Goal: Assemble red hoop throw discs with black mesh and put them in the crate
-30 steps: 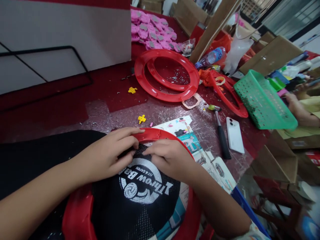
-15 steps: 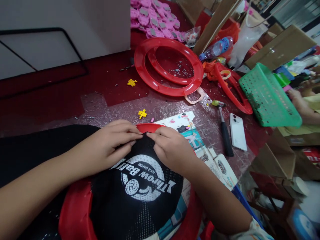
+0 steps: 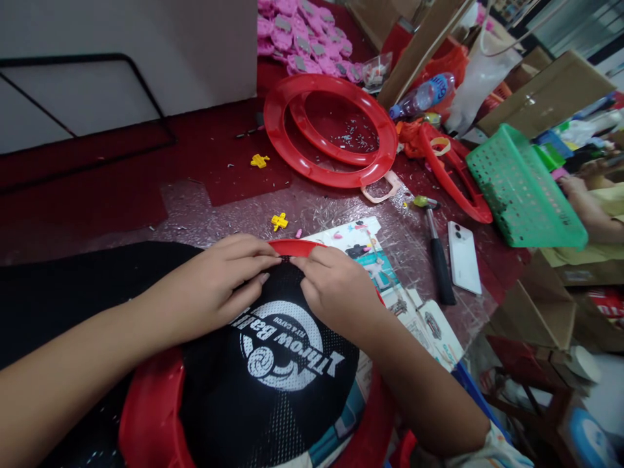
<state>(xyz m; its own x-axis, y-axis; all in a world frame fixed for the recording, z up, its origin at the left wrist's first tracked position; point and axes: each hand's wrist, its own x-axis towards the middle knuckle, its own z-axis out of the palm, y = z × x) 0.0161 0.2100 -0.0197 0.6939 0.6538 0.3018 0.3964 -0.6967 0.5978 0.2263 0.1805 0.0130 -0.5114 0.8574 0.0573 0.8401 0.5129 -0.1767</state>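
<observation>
Left hand (image 3: 227, 276) and right hand (image 3: 336, 296) meet at the far edge of the black mesh disc (image 3: 277, 422), fingertips nearly touching. Left fingers lie close together with the thumb bent under them on the mesh; right hand is curled, forefinger tip at the edge. Can't tell whether either one truly pinches the mesh; the contact is too small and partly hidden. Disc lies print side up inside the red plastic ring (image 3: 151, 409), on the desk (image 3: 219, 172) nearest the person, with printed card (image 3: 423, 325) beneath. Step looks like seating the mesh edge against the ring's far side. To do it well: hold the edge down with one hand, work along the rim with the other, and spread the pull evenly so the white "Throw Ball" print (image 3: 295, 383) doesn't skew. Watch the right side, where card shows between disc and ring; too hard a tug at the far edge could widen that gap. Mesh probably stretches and creases easily, so short, flat presses seem better than yanks. Black-handled hammer (image 3: 441, 270) lies apart to the right, beside the white phone (image 3: 465, 257).
</observation>
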